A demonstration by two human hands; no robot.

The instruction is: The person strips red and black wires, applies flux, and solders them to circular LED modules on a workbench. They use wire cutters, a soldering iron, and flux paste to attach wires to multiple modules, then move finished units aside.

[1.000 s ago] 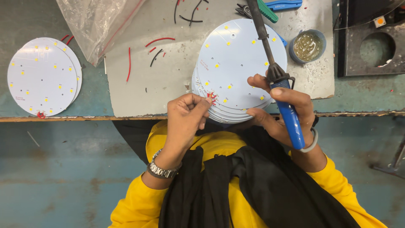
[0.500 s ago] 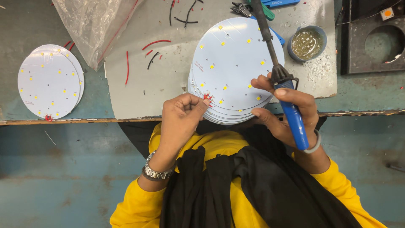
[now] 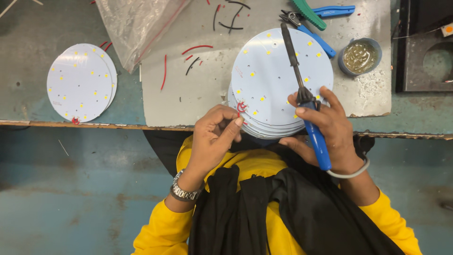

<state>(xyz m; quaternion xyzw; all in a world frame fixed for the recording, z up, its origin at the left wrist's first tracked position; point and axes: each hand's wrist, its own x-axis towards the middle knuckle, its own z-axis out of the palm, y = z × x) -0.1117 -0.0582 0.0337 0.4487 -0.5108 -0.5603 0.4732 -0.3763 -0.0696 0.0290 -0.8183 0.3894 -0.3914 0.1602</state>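
two hands work at a stack of thin, stiff led discs: left hand pinches a light, limp red wire at the near-left rim; right hand is closed round a blue-handled soldering iron. handle discs by their rims, judging them fragile.

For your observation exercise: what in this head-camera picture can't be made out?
- Lower round white LED boards, head view: hidden under the top board, count unclear.
- Short red wire: its end is covered by the left hand.
- Blue-handled soldering iron: grip is partly covered by the right hand.
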